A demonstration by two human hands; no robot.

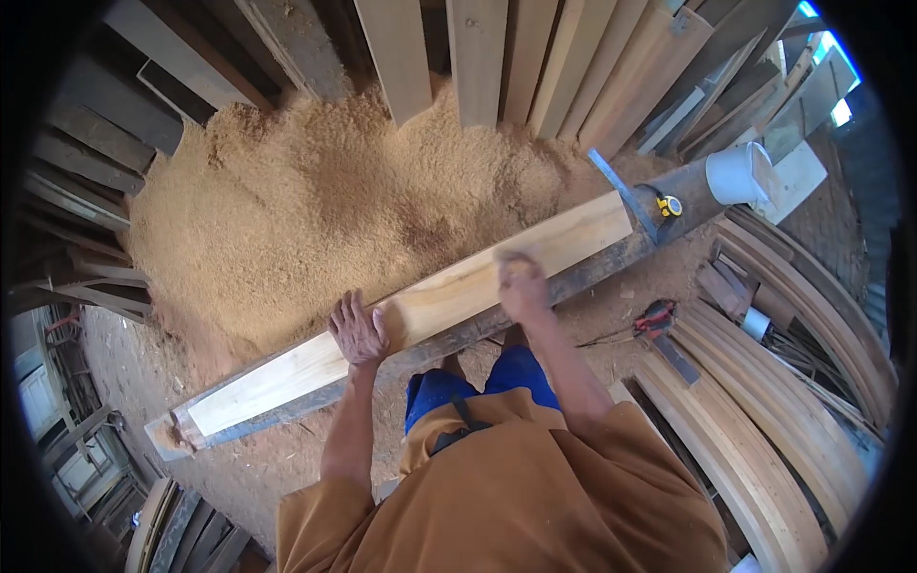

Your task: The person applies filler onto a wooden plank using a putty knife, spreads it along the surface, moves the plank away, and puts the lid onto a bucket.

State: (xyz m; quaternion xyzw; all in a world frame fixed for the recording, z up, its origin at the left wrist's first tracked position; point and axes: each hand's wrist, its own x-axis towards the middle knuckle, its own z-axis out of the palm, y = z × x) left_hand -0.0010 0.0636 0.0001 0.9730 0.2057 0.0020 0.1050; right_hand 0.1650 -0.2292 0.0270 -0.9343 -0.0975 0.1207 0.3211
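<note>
A long pale wooden board lies flat on a narrow, dark beam-like bench, slanting from lower left to upper right. My left hand rests on the board left of its middle, palm down with the fingers spread. Farther right, my right hand is closed over the board, smeared by motion. Under its fingers shows the edge of a small brownish pad that looks like folded sandpaper. A bluish metal straightedge lies across the bench just past the board's right end.
A yellow tape measure and a white bucket are on the bench's right part. Behind it spreads a big sawdust heap, with upright planks beyond. Curved wooden pieces and a red-and-black tool lie at right.
</note>
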